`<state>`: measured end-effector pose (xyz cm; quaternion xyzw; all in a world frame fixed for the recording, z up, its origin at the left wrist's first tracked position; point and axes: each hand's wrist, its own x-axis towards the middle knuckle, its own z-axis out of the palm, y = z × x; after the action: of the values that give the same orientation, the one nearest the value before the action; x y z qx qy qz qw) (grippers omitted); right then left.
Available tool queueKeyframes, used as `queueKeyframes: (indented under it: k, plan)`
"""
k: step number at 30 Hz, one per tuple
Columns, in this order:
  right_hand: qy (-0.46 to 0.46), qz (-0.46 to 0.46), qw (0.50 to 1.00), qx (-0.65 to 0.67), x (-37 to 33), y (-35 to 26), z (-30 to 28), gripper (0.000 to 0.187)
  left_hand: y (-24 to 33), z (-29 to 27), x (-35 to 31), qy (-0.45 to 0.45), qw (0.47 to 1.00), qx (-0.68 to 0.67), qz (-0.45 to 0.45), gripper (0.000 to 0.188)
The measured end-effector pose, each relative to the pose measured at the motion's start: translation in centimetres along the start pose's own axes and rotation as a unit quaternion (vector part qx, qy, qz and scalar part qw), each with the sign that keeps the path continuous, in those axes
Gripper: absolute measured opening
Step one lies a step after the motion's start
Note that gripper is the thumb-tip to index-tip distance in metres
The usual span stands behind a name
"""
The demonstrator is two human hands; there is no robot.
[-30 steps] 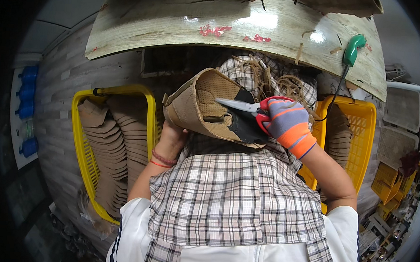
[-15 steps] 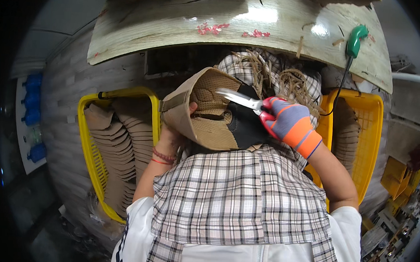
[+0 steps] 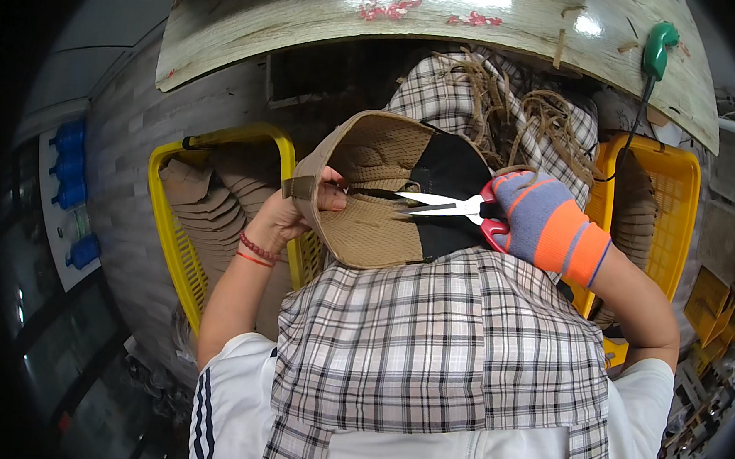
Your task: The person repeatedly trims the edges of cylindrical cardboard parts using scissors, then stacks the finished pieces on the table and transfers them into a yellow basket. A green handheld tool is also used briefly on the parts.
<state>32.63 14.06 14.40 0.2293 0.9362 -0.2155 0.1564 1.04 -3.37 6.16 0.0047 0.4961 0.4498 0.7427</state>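
Note:
A tan boot upper (image 3: 369, 238), with mesh lining and a black inner part, lies across my lap with its opening toward me. My bare left hand (image 3: 289, 213) grips its left edge, thumb inside and most fingers hidden beneath. In a striped grey and orange glove, my right hand (image 3: 546, 222) is closed on the red handles of a pair of scissors (image 3: 460, 208). The parted blades point left into the upper, close to a dark slit in the lining. Whether they touch the material I cannot tell.
Yellow baskets on my left (image 3: 155, 193) and right (image 3: 684, 213) hold stacked tan pieces. Ahead is a worn table (image 3: 294, 47) with a corded green tool (image 3: 659, 49) at its right. Cut tan strips (image 3: 547, 131) lie on the plaid apron cloth (image 3: 378, 338).
The scissor blades have parted and now reach lower into the upper, toward the slit. My left thumb has come further inside, and the whole view has shifted slightly.

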Motion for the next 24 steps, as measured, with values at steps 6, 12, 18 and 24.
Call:
queueKeyframes:
  k: [6, 12, 18, 24]
  plan:
    - [-0.11, 0.034, 0.99, 0.082, -0.4, -1.2, -2.3, 0.04, -0.6, 1.5, 0.3, 0.022, 0.995, 0.047, 0.085, 0.033]
    - [-0.085, 0.076, 0.99, 0.087, -1.3, -0.7, -1.1, 0.036, -1.3, 0.7, 1.2, 0.008, 0.997, 0.029, 0.074, 0.034]
    - [-0.059, 0.026, 0.996, 0.056, -0.4, -1.5, -1.1, 0.037, -0.8, 1.6, 0.8, 0.027, 0.996, 0.055, 0.061, 0.035]
    - [-0.071, 0.012, 0.997, 0.02, 0.3, -1.7, -1.0, 0.036, -0.9, 1.7, 0.4, 0.031, 0.998, 0.02, 0.056, 0.035]
